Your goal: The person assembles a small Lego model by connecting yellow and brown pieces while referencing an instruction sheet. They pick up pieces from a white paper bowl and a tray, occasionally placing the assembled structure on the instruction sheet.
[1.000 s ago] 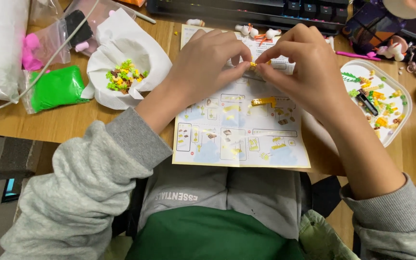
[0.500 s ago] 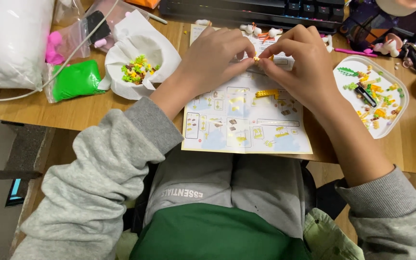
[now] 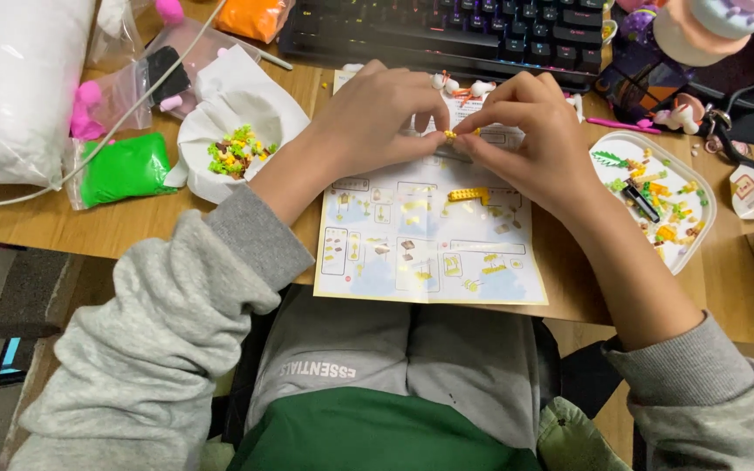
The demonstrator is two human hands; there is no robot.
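Currently, left hand (image 3: 377, 122) and right hand (image 3: 530, 144) meet fingertip to fingertip, both pinching a tiny yellow plastic brick piece (image 3: 452, 134) above the far edge of the printed paper instruction sheet (image 3: 429, 240). Another yellow brick (image 3: 469, 194) lies on the sheet, near the right hand.

Loose grey sweatshirt sleeves (image 3: 159, 349) with ribbed cuffs, grey top, green lap garment (image 3: 377, 432)

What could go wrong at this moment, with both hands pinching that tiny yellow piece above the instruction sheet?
The small yellow piece, pinched between the left hand and right hand, could slip and get lost among the desk clutter. A loose yellow brick on the instruction sheet could be knocked off; the sheet overhangs the desk edge.
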